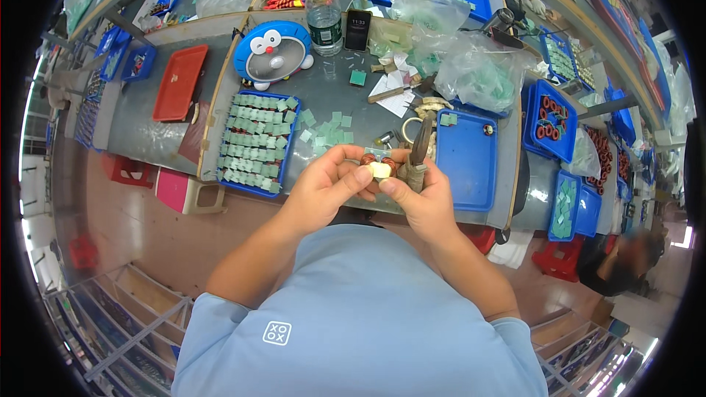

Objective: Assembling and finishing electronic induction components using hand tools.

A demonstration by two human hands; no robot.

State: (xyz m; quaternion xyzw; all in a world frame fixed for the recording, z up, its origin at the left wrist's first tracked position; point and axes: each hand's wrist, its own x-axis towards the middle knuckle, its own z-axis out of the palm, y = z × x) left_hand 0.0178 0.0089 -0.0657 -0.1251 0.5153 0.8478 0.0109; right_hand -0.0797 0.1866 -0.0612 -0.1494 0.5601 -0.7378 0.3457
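A long grey tabletop (147, 129) carries clear plastic bags (478, 70) of pale green pieces at the far right. A blue tray (254, 143) at the left holds rows of green squares; another blue tray (468, 162) lies nearly bare. Both hands meet at the near edge: left hand (323, 184) and right hand (423, 202) fingers pinch a small copper coil (379, 169), and the right also grips dark pliers (421, 143).

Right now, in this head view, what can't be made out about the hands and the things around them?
- Small coil: mostly covered by the fingers of the left hand and right hand; its shape is unclear.
- Tool in the right hand: its handle is hidden in the palm.
- Green squares in the blue tray: too small to tell apart.
- Plastic bags: contents blurred by the film.
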